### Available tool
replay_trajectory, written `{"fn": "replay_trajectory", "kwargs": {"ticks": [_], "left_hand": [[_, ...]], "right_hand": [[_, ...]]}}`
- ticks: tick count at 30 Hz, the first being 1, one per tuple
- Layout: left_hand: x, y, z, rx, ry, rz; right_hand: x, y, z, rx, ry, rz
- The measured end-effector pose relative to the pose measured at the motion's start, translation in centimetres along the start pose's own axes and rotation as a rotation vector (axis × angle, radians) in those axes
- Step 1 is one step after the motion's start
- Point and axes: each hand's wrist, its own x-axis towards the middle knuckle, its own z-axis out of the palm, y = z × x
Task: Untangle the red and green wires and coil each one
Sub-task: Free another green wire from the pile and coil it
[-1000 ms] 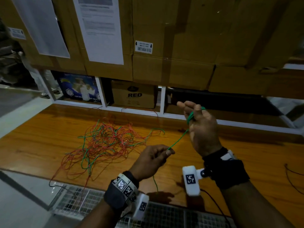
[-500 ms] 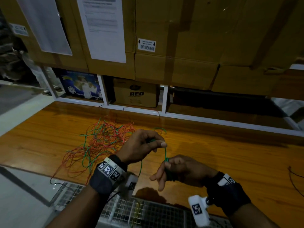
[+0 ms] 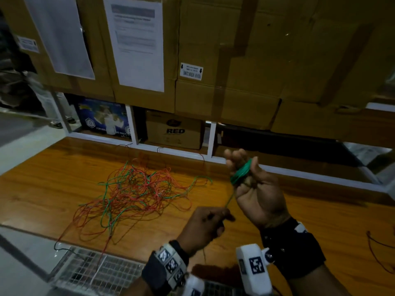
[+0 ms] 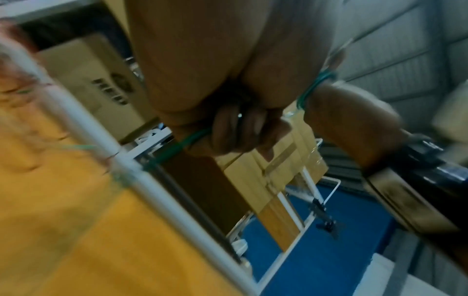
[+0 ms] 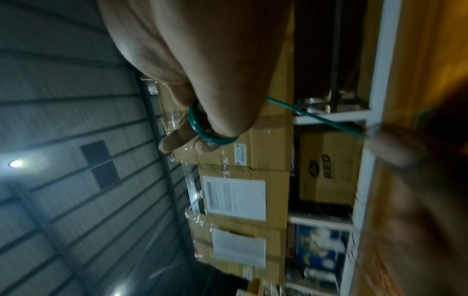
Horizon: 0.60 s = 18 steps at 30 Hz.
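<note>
To the far left of both hands, the tangle of red wire [image 3: 136, 195] and loose green wire is seen spread on the wooden table [image 3: 42, 189], with strands reaching to the near table edge and over a metal mesh grid [image 3: 102, 272]. Behind the tangle, under the shelf frame, a blue printed box [image 3: 102, 118] is placed; its writing cannot be read fully. Beside it, a small carton [image 3: 174, 130] marked "RED" is standing.

Above these, large cardboard boxes [image 3: 235, 60] are stacked. Two white paper sheets [image 3: 136, 43] are taped on them, with text too blurred to be read, and a small white label with arrows is fixed to the right of the sheets.

The left hand [image 3: 203, 227] is held low, with the fingers curled and the grip closed on the green wire [image 3: 229, 199], which is pinched at the fingertips. From this grip the wire is stretched tight, up and to the right.

The right hand [image 3: 256, 189] is raised just above and to the right of the left grip. A green coil [image 3: 240, 170] is wound around its fingers [image 5: 177, 140] and is held there by the thumb, so this grip is clamped on the coil. Wrist bands with square black and white markers are worn on both arms.

To the far right of the hands, a thin dark red wire [image 3: 378, 253] is lying on the table.
</note>
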Motion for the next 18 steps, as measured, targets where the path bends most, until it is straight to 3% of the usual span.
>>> {"fn": "replay_trajectory", "kwargs": {"ticks": [2,5,6,11,14,18], "left_hand": [[-1.1,-1.2,0.1,0.027,0.016,-0.044],[-2.4,-2.1,-0.9,0.143,0.039,-0.043],[-2.8,-2.0,-1.3,0.174,0.041,-0.035],[-3.4,-0.2,-2.7,0.339,0.037,0.017],[-2.9,1.0,-3.9,0.389,0.109,0.102],[-1.6,2.0,-6.9,0.524,0.180,0.172]], "right_hand": [[0.6,-1.0,-0.7,-0.204,0.084,-0.168],[1.0,-1.4,-3.3,-0.920,0.207,-0.378],[1.0,-1.3,-4.1,-1.055,0.230,-0.422],[0.5,0.2,-6.7,-1.478,0.263,-0.569],[0.7,1.0,-8.9,-1.772,-0.002,-0.410],[-0.7,2.2,-10.0,-1.857,-0.321,0.067]]}}
